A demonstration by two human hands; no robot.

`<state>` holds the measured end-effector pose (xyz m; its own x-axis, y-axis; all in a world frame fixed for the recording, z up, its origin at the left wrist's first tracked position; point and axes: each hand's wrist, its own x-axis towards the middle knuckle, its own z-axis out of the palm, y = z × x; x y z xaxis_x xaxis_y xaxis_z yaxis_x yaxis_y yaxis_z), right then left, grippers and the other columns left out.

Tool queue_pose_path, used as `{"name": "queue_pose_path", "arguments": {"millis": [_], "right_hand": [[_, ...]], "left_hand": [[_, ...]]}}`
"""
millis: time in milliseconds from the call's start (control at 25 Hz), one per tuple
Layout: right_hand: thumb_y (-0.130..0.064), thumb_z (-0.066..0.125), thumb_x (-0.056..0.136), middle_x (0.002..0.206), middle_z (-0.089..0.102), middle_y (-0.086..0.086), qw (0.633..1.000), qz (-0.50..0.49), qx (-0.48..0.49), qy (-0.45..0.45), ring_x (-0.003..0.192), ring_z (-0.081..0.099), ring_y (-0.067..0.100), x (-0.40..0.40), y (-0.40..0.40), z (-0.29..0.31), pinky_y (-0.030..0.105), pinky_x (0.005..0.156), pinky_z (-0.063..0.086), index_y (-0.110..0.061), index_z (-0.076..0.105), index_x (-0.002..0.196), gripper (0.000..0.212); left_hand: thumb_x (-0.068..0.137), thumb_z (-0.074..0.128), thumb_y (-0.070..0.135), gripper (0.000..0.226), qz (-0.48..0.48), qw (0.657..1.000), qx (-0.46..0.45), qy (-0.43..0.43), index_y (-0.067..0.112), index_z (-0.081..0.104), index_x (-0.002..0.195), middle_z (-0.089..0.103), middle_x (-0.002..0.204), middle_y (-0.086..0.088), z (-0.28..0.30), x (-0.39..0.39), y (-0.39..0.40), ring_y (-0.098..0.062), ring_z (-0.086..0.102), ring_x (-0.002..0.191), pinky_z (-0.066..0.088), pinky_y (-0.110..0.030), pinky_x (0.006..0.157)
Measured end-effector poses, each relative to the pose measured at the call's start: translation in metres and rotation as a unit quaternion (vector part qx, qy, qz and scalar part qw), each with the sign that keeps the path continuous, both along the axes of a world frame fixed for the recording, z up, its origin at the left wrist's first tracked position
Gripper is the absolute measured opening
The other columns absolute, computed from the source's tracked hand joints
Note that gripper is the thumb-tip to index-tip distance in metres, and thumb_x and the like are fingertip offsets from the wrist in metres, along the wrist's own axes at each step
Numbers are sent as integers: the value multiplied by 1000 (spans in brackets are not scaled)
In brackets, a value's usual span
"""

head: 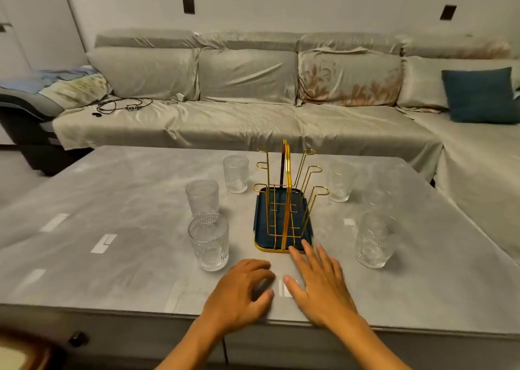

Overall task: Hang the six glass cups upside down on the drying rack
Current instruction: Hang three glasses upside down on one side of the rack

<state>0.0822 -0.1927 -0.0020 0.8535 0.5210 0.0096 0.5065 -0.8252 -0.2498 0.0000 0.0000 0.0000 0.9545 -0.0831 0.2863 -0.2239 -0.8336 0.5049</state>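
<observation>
A gold wire drying rack (pixel 287 189) on a dark blue tray (pixel 260 223) stands mid-table, all its looped pegs bare. Three embossed glass cups stand upright to its left: near (pixel 209 241), middle (pixel 202 198), far (pixel 235 173). Three more stand upright to its right: near (pixel 374 239), middle (pixel 381 199), far (pixel 340 182). My left hand (pixel 242 291) rests on the table's front part with fingers curled, holding nothing. My right hand (pixel 318 282) lies flat beside it, fingers spread, fingertips just short of the tray's front rim.
The grey table (pixel 112 215) has its front edge right under my wrists. A long grey sofa (pixel 253 116) runs behind and down the right side, with a blue cushion (pixel 481 94) and cables (pixel 118 106) on it.
</observation>
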Motion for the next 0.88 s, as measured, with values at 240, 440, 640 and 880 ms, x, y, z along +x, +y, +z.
{"name": "queue_pose_path", "arguments": {"millis": [240, 440, 640, 880], "right_hand": [[-69, 4, 85, 162, 5, 0, 997, 11, -59, -40, 145, 2, 25, 8, 1, 1, 52, 112, 0, -49, -4, 144, 63], [-71, 0, 84, 162, -5, -6, 998, 31, -50, -12, 146, -9, 24, 10, 0, -1, 54, 114, -7, -53, -14, 141, 61], [-73, -4, 81, 161, -11, -8, 998, 25, -56, -5, 145, -13, 23, 10, 0, 2, 53, 113, -11, -56, -18, 139, 62], [-75, -7, 78, 161, -10, -9, 998, 28, -50, -4, 145, -12, 21, 11, 0, 2, 51, 113, -13, -59, -19, 136, 61]], "left_hand": [[72, 71, 32, 35, 259, 914, -212, -228, 31, 46, 97, 48, 91, 14, 17, -18, 13, -9, 52, 84, 41, -17, 64], [59, 89, 28, 97, 329, 876, -345, -77, 37, 31, 136, 44, 134, 7, 17, -15, 56, -17, 45, 122, 42, -40, 95], [48, 89, 38, 92, 242, 912, -333, 2, 51, 40, 125, 59, 119, 19, 15, 3, 74, -13, 60, 108, 52, -35, 89], [49, 93, 32, 77, 206, 930, -302, -31, 45, 52, 113, 63, 112, 9, 63, 13, 94, -13, 62, 102, 54, -24, 74]]}}
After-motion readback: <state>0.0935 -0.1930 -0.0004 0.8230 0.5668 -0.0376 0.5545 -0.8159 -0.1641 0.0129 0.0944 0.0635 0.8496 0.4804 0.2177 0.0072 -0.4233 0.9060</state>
